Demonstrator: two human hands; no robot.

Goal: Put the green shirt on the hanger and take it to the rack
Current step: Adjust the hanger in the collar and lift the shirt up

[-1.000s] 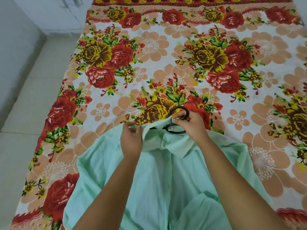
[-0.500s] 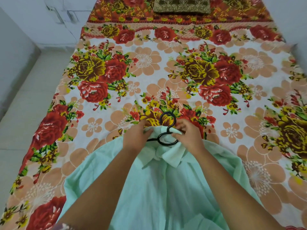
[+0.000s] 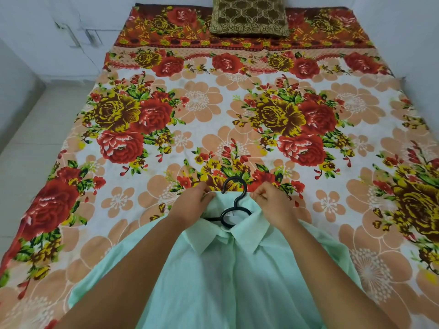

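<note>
A pale green shirt (image 3: 228, 276) lies front up on the near part of the bed, its collar pointing away from me. A black hanger (image 3: 234, 198) sits inside the neck opening, its hook sticking out past the collar onto the sheet. My left hand (image 3: 192, 205) pinches the shirt's left shoulder beside the collar. On the other side of the hook, my right hand (image 3: 273, 205) grips the right shoulder. The hanger's arms are hidden under the fabric.
The bed (image 3: 213, 129) is covered with a floral sheet of red and yellow roses. A brown patterned pillow (image 3: 249, 20) lies at its far end. A tiled floor strip (image 3: 35, 148) runs along the left, bounded by white walls. No rack is in view.
My hands have moved apart from the collar centre to the two shoulders. The collar now lies flat and spread, with the hook standing free between my hands. The view has tilted up.
</note>
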